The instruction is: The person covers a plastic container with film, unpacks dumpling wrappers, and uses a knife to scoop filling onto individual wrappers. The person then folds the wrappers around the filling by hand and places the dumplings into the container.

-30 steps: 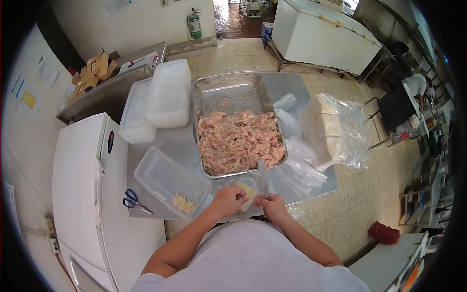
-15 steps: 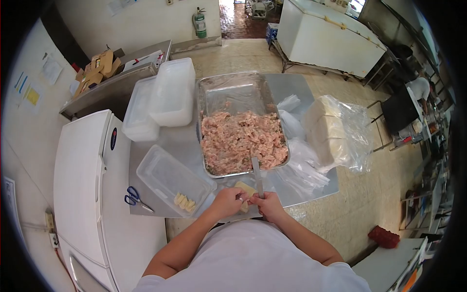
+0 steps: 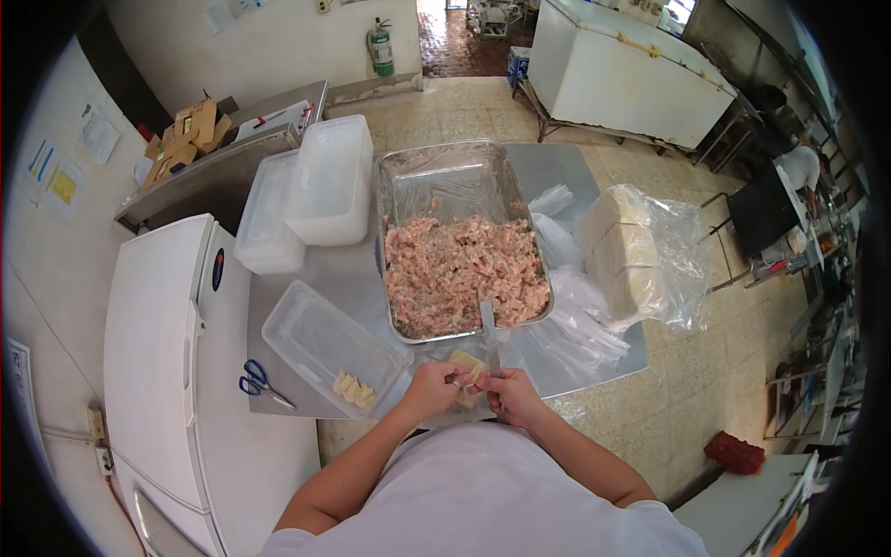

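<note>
Close to my body, my left hand (image 3: 433,391) is closed in a pinch, with a pale dumpling wrapper partly hidden at its fingertips. My right hand (image 3: 514,396) grips a flat metal spatula (image 3: 490,339), and its fingertips meet the left ones at the wrapper. Yellowish square wrappers (image 3: 467,359) lie on the table just beyond the fingers. The spatula's tip reaches the near rim of a large metal tray (image 3: 448,158) that holds ground meat filling (image 3: 464,269). Left of my hands, a clear plastic tub (image 3: 311,325) contains several folded dumplings (image 3: 354,389).
Blue-handled scissors (image 3: 264,383) lie at the table's left edge. White lidded tubs (image 3: 327,181) stand at the back left. Bagged wrapper stacks (image 3: 624,251) and plastic bags (image 3: 580,320) sit on the right. A white fridge (image 3: 153,343) is beside the table; another person (image 3: 800,167) is far right.
My fingertips have shifted slightly at the wrapper, and the hands stay together in the same place. The view has tilted a little; the tray and tubs are unchanged.
</note>
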A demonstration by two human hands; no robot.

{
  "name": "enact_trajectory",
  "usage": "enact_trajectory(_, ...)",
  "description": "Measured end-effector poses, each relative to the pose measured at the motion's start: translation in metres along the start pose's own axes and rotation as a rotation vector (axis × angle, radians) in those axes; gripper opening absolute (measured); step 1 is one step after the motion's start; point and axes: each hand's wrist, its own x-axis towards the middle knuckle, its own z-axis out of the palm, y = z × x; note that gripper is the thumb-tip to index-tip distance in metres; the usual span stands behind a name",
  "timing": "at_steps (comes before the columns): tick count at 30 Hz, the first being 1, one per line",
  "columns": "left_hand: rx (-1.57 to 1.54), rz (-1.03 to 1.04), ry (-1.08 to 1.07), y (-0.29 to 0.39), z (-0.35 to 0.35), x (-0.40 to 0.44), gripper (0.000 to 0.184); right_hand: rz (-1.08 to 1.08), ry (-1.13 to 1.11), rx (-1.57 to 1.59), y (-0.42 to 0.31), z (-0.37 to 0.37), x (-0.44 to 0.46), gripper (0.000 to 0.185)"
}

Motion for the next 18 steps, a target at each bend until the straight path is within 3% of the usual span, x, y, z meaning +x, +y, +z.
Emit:
enact_trajectory(3,0.036,0.017,-0.012,-0.007,0.001,0.001,0.018,-0.033,0.038,-0.033,0.001,0.003,0.000,0.007)
enact_trajectory(6,-0.131,-0.002,0.100,-0.026,0.005,0.001,0.017,-0.062,0.094,-0.113,0.002,0.000,0.000,0.013)
enact_trajectory(12,-0.918,-0.147,0.129,-0.055,-0.029,-0.017,0.022,-0.238,0.202,-0.488,0.018,-0.013,0.007,0.025)
enact_trajectory(15,-1.300,-0.092,0.159,-0.058,-0.047,-0.031,0.028,-0.349,0.233,-0.673,0.025,-0.018,0.009,0.021)
enact_trajectory(18,-1.523,-0.130,0.166,-0.050,-0.065,-0.040,0.037,-0.503,0.313,-0.920,0.020,-0.018,0.001,0.025)
